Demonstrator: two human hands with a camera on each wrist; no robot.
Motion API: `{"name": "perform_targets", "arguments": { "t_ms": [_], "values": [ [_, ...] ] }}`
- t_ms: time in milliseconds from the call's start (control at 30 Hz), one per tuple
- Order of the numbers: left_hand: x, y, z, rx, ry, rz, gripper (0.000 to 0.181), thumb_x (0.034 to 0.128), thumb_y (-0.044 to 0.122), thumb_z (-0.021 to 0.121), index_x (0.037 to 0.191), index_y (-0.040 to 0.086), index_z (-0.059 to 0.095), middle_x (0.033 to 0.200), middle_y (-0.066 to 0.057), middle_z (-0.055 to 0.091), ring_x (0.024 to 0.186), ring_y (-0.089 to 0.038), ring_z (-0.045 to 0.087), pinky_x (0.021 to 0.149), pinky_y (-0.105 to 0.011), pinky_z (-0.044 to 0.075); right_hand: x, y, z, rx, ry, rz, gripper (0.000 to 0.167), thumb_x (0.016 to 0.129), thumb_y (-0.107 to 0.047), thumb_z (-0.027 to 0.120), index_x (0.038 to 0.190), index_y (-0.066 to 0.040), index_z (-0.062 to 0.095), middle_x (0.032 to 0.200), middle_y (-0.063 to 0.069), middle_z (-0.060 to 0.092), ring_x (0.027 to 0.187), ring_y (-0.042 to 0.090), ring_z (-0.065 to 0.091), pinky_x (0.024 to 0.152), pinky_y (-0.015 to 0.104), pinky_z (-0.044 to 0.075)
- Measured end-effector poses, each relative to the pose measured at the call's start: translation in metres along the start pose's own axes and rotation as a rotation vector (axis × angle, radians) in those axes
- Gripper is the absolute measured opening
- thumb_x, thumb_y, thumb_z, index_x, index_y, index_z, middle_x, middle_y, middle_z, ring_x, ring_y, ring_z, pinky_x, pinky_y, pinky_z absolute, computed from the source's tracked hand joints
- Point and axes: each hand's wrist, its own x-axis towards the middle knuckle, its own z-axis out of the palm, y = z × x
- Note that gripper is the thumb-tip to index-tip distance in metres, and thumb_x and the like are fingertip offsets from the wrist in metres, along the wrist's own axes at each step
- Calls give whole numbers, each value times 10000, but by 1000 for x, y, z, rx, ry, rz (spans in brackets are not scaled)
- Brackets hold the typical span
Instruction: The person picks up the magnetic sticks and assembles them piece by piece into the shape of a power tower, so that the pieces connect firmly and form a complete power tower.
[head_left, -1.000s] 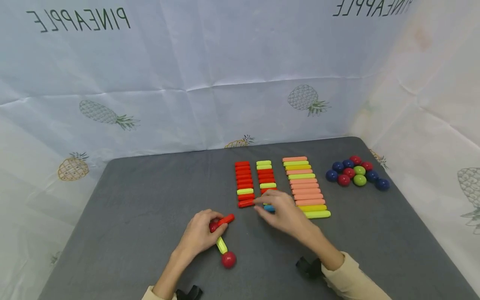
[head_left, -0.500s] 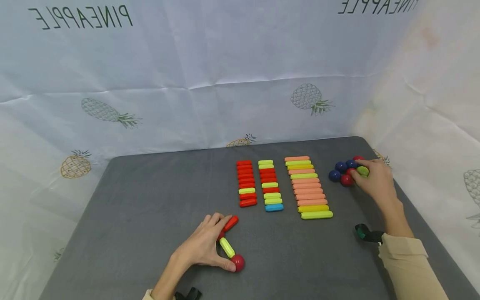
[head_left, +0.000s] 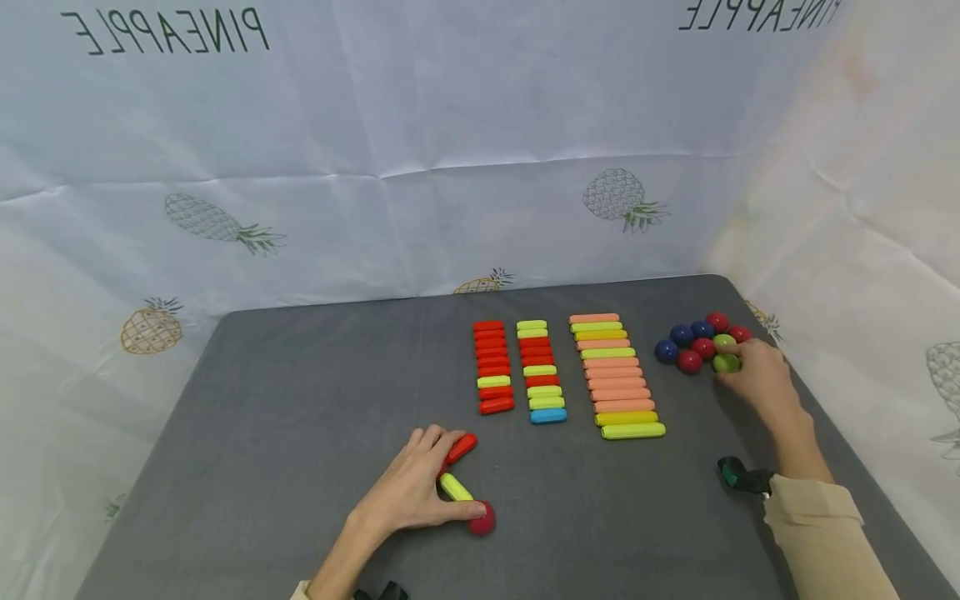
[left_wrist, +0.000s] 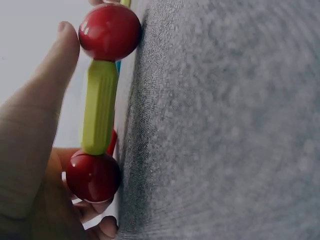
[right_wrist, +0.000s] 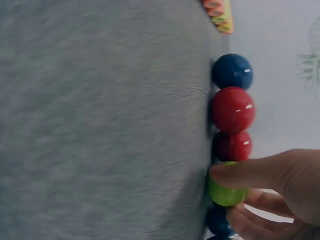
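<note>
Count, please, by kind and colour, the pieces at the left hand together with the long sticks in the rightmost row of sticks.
Red balls at the left hand: 2
Red stick there: 1
Short yellow-green stick there: 1
Long salmon sticks: 7
Long yellow-green sticks: 3
Long yellow sticks: 2
Total: 16

The big white cloth [head_left: 375,100] behind the gray table [head_left: 300,375] says PINEAPPLE two times, in dark letters that go backwards. One word [head_left: 163,32] is high above the table's back left corner. The other word [head_left: 760,15], with its top cut off, is high above the table's back right corner.
</note>
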Motion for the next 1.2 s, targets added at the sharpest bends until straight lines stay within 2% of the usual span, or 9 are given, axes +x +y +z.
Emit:
{"name": "perform_targets", "arguments": {
  "t_ms": [133, 267, 367, 467, 600, 767, 867, 1000, 1200],
  "values": [
    [-1, -1, -1, 14, -12, 31, 1098, 623, 804, 795, 1467, 160, 516, 1212, 44, 559, 973, -86, 403, 812, -281, 462, -5, 1, 3, 28, 46, 37, 485, 835, -81, 740, 1226, 175, 614, 1126, 425, 584, 885, 478, 535, 644, 460, 448],
    [-1, -1, -1, 1, -28, 38, 1129, 603, 792, 819, 1480, 157, 500, 1214, 36, 549, 974, -100, 402, 802, -282, 472, -13, -12, 1, 80, 171, 9, 440, 847, -100, 770, 1179, 166, 654, 986, 369, 644, 811, 422, 590, 587, 268, 376],
    [-1, 0, 0, -1, -23, 18, 1116, 620, 807, 797, 1479, 161, 497, 1198, 43, 543, 994, -98, 413, 795, -284, 478, -23, -40, -6, 166, 269, -75, 408, 853, -88, 796, 1172, 139, 681, 966, 329, 651, 823, 451, 677, 576, 124, 414],
    [0, 0, 2, 5, -5, 0, 1099, 631, 821, 776, 1467, 161, 503, 1157, 53, 534, 980, -94, 416, 758, -262, 454, -34, -78, -10, 270, 311, -183, 388, 845, -81, 820, 1184, 72, 712, 1005, 271, 674, 790, 183, 744, 621, 3, 404],
    [0, 1, 5, 13, 24, -7, 1083, 632, 831, 766, 1445, 160, 518, 1087, 65, 512, 919, -94, 400, 705, -228, 395, -50, -132, -1, 419, 207, -314, 370, 817, -71, 850, 1165, -6, 744, 1018, 172, 733, 797, -99, 632, 717, 55, 505],
    [1, 2, 5, 6, 28, -20, 1040, 657, 820, 757, 1434, 166, 531, 1049, 80, 509, 899, -91, 400, 705, -226, 373, -66, -193, 35, 489, -96, -419, 360, 811, -130, 866, 1148, -61, 760, 1029, 63, 758, 857, 118, 710, 760, 264, 611],
    [2, 3, 4, -26, 37, -33, 866, 763, 742, 731, 1388, 163, 576, 1049, 91, 552, 898, -83, 421, 717, -235, 379, -72, -218, 61, 470, -210, -481, 362, 811, -147, 869, 1146, -60, 761, 1034, 41, 756, 873, 163, 710, 777, 290, 616],
    [7, 5, 2, -98, 95, -29, 461, 892, 454, 748, 1214, 129, 690, 900, 86, 598, 757, -56, 471, 628, -220, 399, -74, -237, 90, 411, -267, -553, 348, 798, -119, 877, 1121, -49, 766, 1016, 43, 759, 841, 146, 700, 760, 236, 598],
    [10, 8, 0, -150, 149, -22, 124, 885, 178, 777, 982, 112, 736, 723, 76, 521, 565, -12, 413, 502, -199, 368, -72, -248, 110, 373, -300, -563, 315, 796, -88, 872, 1090, -41, 772, 1047, 68, 765, 833, 155, 676, 750, 235, 575]
  ]
}}
